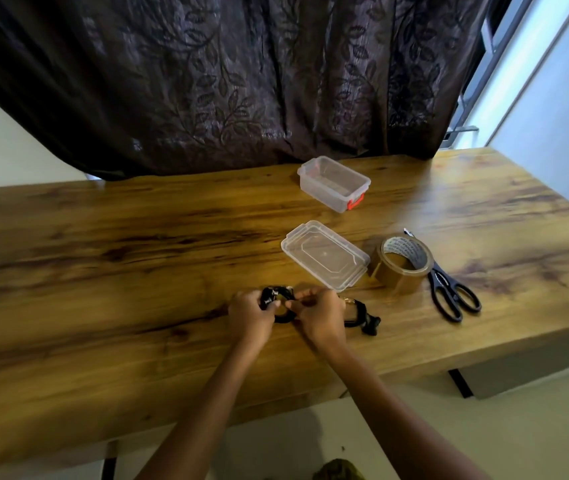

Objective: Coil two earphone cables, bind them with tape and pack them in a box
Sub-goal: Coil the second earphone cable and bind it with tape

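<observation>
Cable coil (282,319): ring facing up, between our left hand (250,311) and right hand (322,317), fingers (269,306) of both curled narrow round it. Second coil (357,315) just right of right fingers; tape (402,266) beyond, nearer that hand.

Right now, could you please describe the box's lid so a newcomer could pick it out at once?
On the wooden table, look just beyond the person's right hand. The lid lies flat there, nearer than the open box and left of the brown tape roll. Unlike the box, it is shallow and wholly clear, with no red latch.
</observation>
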